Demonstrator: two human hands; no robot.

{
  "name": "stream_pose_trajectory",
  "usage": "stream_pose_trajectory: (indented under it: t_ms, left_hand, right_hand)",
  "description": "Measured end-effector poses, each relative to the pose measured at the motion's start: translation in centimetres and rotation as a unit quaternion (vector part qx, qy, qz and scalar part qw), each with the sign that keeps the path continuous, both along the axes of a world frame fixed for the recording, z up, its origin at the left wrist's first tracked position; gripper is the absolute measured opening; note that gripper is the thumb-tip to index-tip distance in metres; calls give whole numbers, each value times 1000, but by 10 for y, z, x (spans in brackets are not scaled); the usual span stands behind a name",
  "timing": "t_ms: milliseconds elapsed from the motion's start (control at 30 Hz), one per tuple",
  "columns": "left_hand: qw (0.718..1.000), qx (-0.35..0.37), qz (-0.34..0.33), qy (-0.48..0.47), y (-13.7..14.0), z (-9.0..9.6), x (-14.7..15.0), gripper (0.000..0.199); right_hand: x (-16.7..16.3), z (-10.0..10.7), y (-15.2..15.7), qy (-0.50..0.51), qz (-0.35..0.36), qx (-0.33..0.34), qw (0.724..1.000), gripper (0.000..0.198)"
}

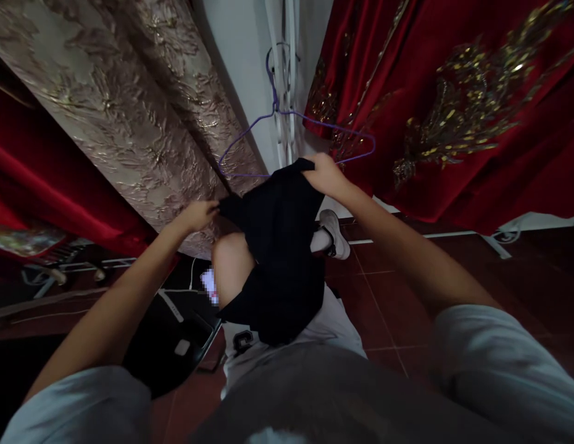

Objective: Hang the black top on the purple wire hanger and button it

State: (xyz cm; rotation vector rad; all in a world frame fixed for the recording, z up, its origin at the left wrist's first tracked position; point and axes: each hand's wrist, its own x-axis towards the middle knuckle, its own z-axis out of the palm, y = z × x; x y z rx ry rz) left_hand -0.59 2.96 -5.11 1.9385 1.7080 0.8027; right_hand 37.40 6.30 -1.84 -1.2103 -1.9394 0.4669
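Note:
A dark navy or black garment (287,246) hangs stretched between my two hands and drapes over my lap. My left hand (201,216) pinches its left upper edge. At the upper right corner, my right hand (324,174) grips the same cloth, with the fingers partly behind it. Just beyond the garment hangs a purple wire hanger (310,117), hooked at a white pole. The cloth overlaps part of the hanger's lower bar; whether the two touch I cannot tell. The exact kind of garment is not clear from its folds.
Pinkish, raised-pattern fabric (143,123) hangs at the left. Red cloth with gold sequins (453,123) hangs at the right. White poles (287,74) stand between them. A black surface (166,345) with small items lies left of my legs. Dark red tiles (384,308) cover the floor.

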Motion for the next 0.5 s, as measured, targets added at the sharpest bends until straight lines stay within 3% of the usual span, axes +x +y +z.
stream_pose_trajectory:
  t_ms: [167,333,433,467,500]
  left_hand:
    - [983,182,-14,-27,18,46,14,22]
    - [965,191,-122,-129,18,77,78,13]
    - [962,214,-80,-147,25,81,107,12]
    - [964,220,-70,-135,29,82,110,12]
    - [965,223,-67,-116,34,83,111,10]
  right_hand:
    - [23,15,-11,17,-61,-12,998,22]
    - [22,10,-28,79,-24,-46,996,23]
    - [27,14,-36,92,0,-39,995,16]
    - [34,17,-37,95,-7,-17,995,9]
    - [43,20,-36,100,-23,21,994,17]
